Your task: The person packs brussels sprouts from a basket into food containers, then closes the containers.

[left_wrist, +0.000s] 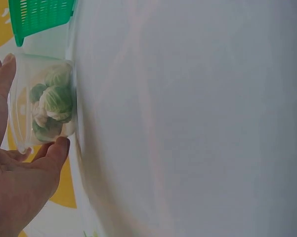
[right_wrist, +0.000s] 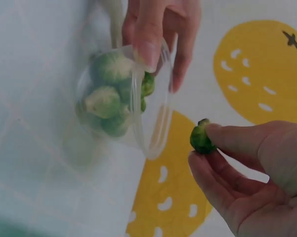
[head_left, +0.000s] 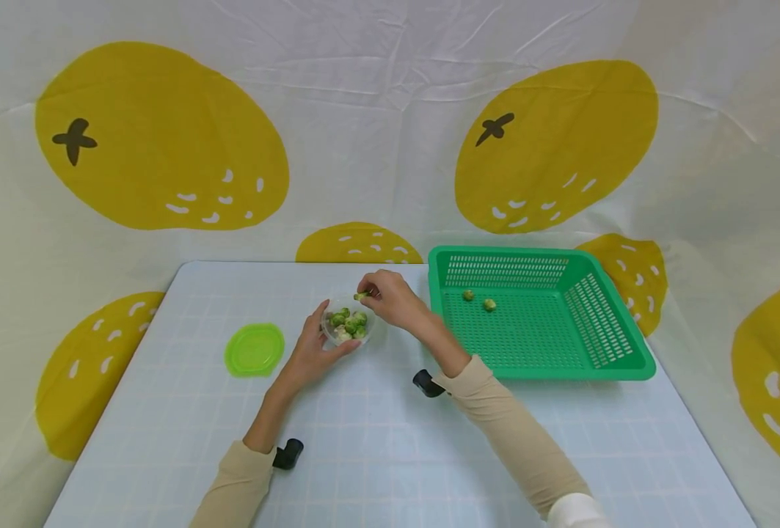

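Note:
A clear plastic tub [right_wrist: 123, 98] with several Brussels sprouts [head_left: 353, 323] inside stands on the table. My left hand [head_left: 313, 352] grips it from the left, thumb and fingers spread round its sides. Just beyond the tub's rim, my right hand [head_left: 390, 297] pinches one small Brussels sprout [right_wrist: 202, 138] between thumb and fingertips. In the right wrist view this sprout is apart from the tub, level with its open mouth. The left wrist view shows the sprouts [left_wrist: 57, 101] through the tub's wall.
To the right stands a green plastic basket [head_left: 541, 372] with two Brussels sprouts [head_left: 489, 305] on its floor. A bright green lid [head_left: 254, 350] lies on the table [head_left: 363, 455] left of the tub. Behind the table hangs a white cloth [head_left: 376, 147] printed with yellow fruit.

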`<state>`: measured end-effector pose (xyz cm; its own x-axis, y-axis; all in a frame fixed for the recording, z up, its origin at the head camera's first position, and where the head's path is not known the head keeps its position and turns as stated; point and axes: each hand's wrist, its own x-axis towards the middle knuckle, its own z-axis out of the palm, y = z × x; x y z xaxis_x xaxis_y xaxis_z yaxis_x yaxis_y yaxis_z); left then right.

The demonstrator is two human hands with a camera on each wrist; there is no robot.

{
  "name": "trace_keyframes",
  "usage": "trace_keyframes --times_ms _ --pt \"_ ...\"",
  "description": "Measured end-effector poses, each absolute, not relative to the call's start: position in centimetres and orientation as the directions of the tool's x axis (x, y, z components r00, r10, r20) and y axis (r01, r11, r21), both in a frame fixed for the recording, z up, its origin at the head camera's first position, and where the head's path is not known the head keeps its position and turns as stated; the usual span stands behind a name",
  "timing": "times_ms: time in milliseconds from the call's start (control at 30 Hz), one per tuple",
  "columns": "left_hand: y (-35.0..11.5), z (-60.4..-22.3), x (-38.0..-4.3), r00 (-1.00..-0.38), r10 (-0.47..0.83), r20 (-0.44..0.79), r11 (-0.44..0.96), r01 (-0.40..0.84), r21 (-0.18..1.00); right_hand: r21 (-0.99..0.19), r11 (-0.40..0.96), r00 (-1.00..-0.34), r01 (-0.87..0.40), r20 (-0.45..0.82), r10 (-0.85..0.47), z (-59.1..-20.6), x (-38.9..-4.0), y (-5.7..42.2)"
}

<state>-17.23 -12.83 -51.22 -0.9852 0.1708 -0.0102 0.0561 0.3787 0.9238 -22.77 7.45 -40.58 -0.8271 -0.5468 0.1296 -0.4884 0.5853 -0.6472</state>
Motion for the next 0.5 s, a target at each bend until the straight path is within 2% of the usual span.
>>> trace_keyframes --times_ms 500 --pt "-12.9 -51.1 -17.2 -0.985 0.172 -0.003 0.389 0.065 0.919 -0.645 0.634 -0.866 -0.425 0.086 -0.493 -42.8 -22.3 5.1"
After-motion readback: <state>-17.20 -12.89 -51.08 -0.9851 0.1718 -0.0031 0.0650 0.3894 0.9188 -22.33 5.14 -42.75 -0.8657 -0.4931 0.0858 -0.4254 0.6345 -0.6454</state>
